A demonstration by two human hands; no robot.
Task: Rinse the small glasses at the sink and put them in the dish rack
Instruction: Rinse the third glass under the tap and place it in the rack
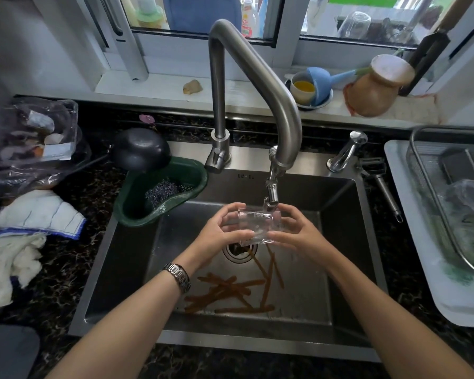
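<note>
Where the dark stone counter point(66, 269) meets the person, two bare arms reach over the steel sink point(372, 269). The left arm wears one metal watch point(178, 277). On the sink floor lie many thin brown sticks point(230, 292), too tangled to count, near one round drain point(237, 251).

Above the drain, the left hand point(219, 231) and the right hand point(296, 233) hold one small glass point(257, 227) between them. The fingers of both hands curl around its sides. The glass sits right under the tap spout point(271, 195).

To the left lie two white cloths point(33, 214). One green basket point(162, 192) hangs on the sink corner with a metal scrubber inside, and one black pot point(140, 149) rests on it. To the right, one wire dish rack point(449, 187) stands on a white tray point(422, 269), with clear glassware lying inside it.

Farther back, the tall tap point(222, 77) rises. The white window ledge point(159, 86) holds one brown clay pot point(375, 88) and one blue scoop point(320, 80) in a bowl. Behind is the window.
</note>
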